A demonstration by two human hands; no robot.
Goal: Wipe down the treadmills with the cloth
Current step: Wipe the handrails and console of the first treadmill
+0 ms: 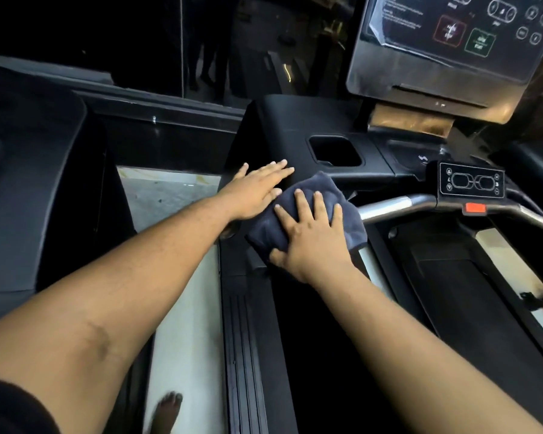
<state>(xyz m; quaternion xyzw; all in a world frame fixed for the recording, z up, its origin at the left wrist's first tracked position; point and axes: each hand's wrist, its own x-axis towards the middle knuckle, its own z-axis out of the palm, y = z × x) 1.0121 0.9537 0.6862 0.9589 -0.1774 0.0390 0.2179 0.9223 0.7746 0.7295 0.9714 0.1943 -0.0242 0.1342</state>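
The person leans over the treadmill point(282, 126) with both bare arms stretched forward. The right hand point(308, 236) lies flat on a dark grey cloth point(323, 195), fingers straight and spread, palm pressing the folded cloth down onto the black console arm of the machine. The cloth bunches out beyond the fingertips and past the little-finger side of that hand, where its edge hangs over a silver handlebar point(395, 205).

Just beside the right hand, on its thumb side and a little further forward, the left hand point(257, 189) rests flat on the black plastic, fingers straight and close together; its little-finger edge touches the cloth's near corner.

Ahead of the right hand's fingertips sits a recessed cup holder point(334, 151) in the console. Off to the right hand's outer side, on the bar, is a small control pad point(472, 183) with a red stop tab point(475, 208) just below it. Up beyond that stands the big display panel point(452, 42), with red and green buttons showing.

Below the left forearm there is pale floor point(182, 308) between the machines, and a bare foot point(166, 411) on it
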